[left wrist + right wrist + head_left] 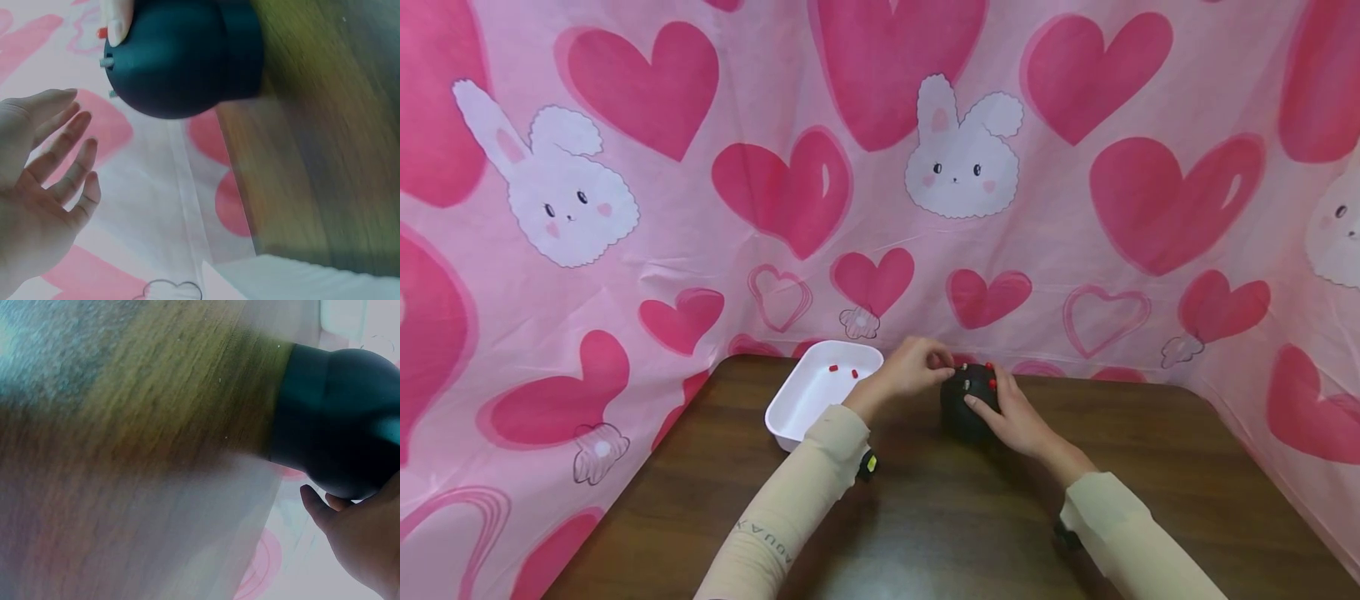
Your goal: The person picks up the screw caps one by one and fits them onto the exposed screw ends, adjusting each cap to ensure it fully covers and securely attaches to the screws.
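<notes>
A black rounded body (pixel 967 417) with a narrower base stands on the table; metal threaded posts (pixel 967 385) and red caps (pixel 992 384) show on its top. My right hand (pixel 1018 417) grips its right side, the thumb lying on the top face. In the right wrist view, the fingers reach around the black body (pixel 356 419). My left hand (pixel 913 367) hovers at the upper left of that body. From the left wrist view, the left hand (pixel 50 169) has loosely bent fingers apart from the black body (pixel 175 56), and nothing is visible in them.
On the left of the table stands a white tray (pixel 772 408) with two small red pieces (pixel 833 367) inside. The brown wooden table (pixel 940 533) ends at the back against a pink cloth (pixel 1060 325) printed with hearts and rabbits.
</notes>
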`<control>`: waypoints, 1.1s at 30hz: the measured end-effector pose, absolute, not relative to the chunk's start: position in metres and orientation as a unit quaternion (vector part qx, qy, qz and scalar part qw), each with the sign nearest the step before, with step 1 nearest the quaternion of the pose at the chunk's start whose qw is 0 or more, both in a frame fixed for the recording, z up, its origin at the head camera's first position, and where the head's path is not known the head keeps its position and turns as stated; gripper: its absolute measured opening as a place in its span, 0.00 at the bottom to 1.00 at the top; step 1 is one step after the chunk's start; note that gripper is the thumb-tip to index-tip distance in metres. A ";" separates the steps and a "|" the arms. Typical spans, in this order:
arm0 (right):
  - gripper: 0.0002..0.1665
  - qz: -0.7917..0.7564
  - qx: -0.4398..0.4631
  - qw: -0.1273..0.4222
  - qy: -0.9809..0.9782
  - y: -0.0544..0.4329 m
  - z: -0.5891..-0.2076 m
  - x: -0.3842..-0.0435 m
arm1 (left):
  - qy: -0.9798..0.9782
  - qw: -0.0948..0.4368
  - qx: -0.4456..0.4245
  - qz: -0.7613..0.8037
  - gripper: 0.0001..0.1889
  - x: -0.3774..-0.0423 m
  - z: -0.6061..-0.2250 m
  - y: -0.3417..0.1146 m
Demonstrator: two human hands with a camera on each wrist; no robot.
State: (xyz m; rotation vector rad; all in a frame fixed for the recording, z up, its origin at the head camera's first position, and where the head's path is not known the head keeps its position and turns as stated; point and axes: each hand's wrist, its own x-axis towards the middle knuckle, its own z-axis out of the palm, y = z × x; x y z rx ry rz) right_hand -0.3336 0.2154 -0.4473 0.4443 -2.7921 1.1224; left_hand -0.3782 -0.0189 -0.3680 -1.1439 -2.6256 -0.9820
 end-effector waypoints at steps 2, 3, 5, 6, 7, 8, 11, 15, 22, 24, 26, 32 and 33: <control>0.56 0.369 0.144 0.052 -0.917 0.215 -0.448 -0.334 | -0.867 0.059 -0.377 -0.320 0.07 -0.378 -0.366 -0.023; 0.56 0.368 0.146 0.054 -0.917 0.215 -0.448 -0.334 | -0.868 0.060 -0.378 -0.317 0.07 -0.378 -0.366 -0.024; 0.57 0.368 0.146 0.054 -0.917 0.216 -0.448 -0.333 | -0.870 0.060 -0.378 -0.310 0.06 -0.379 -0.365 -0.028; 0.57 0.369 0.145 0.053 -0.917 0.216 -0.448 -0.333 | -0.871 0.062 -0.381 -0.306 0.06 -0.380 -0.365 -0.030; 0.57 0.369 0.145 0.053 -0.917 0.216 -0.447 -0.333 | -0.872 0.065 -0.383 -0.297 0.05 -0.381 -0.366 -0.032; 0.57 0.368 0.145 0.051 -0.917 0.216 -0.447 -0.333 | -0.874 0.069 -0.384 -0.288 0.06 -0.383 -0.367 -0.034; 0.57 0.366 0.146 0.050 -0.918 0.216 -0.447 -0.333 | -0.882 0.084 -0.393 -0.246 0.07 -0.387 -0.370 -0.041; 0.57 0.365 0.147 0.051 -0.918 0.216 -0.447 -0.333 | -0.892 0.087 -0.393 -0.204 0.08 -0.392 -0.373 -0.050; 0.59 0.372 0.141 0.035 -0.917 0.217 -0.446 -0.334 | -0.912 0.070 -0.363 -0.177 0.10 -0.397 -0.370 -0.065; 0.59 0.373 0.139 0.031 -0.917 0.218 -0.446 -0.335 | -0.917 0.071 -0.355 -0.168 0.11 -0.398 -0.370 -0.069; 0.60 0.373 0.139 0.030 -0.917 0.218 -0.447 -0.335 | -0.920 0.074 -0.348 -0.163 0.12 -0.400 -0.371 -0.073; 0.59 0.371 0.139 0.035 -0.918 0.216 -0.447 -0.334 | -0.920 0.069 -0.341 -0.179 0.13 -0.407 -0.375 -0.086; 0.59 0.369 0.140 0.037 -0.918 0.216 -0.447 -0.334 | -0.920 0.068 -0.340 -0.182 0.12 -0.408 -0.376 -0.088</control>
